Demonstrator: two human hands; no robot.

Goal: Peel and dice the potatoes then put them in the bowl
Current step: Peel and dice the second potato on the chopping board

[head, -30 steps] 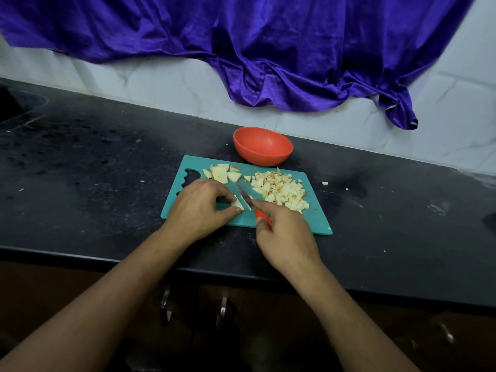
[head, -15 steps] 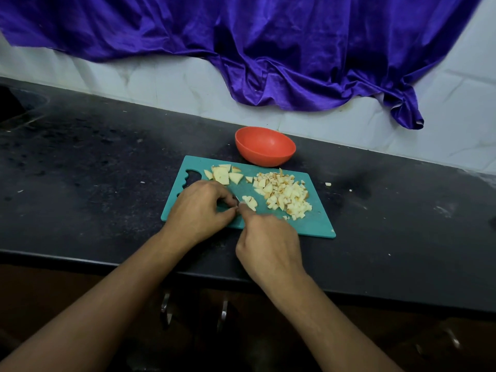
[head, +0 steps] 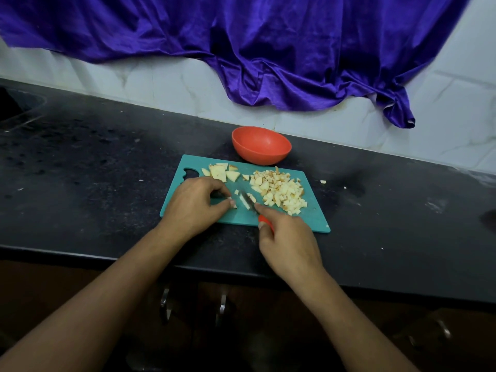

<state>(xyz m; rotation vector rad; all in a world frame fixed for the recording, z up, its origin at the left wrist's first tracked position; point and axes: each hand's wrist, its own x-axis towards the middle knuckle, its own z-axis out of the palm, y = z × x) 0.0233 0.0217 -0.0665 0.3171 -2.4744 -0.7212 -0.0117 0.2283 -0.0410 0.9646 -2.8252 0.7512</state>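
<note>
A purple cloth (head: 268, 49) hung in folds over the white tiled wall (head: 161, 81) and filled the top of our view. Below it ran the black counter (head: 94, 162), speckled with pale flecks, and under its front edge we could make out dark cabinet doors with metal handles (head: 165, 302).

We worked on a teal cutting board (head: 311, 220) lying flat on the counter, with its cut-out grip at the left. Our left hand (head: 193, 205) rested on the left part of the board, fingers curled, the thumb and fingertips pinching a small potato piece (head: 233, 204) against the board. Our right hand (head: 290, 242) lay over the near edge of the board and was wrapped round the red handle of the knife (head: 248, 201), forefinger stretched along the blade's back. The blade pointed away and to the left, its tip down among a few cut bits just beside the left fingertips.

The orange bowl (head: 261, 146) stood upright just behind the board's far edge. The diced potato (head: 281, 191) lay heaped on the board's right half – on the board, not in the bowl. A few larger potato chunks (head: 218, 171) sat near the far left corner. Two stray bits (head: 323, 181) lay on the counter just off the right of the board.
</note>
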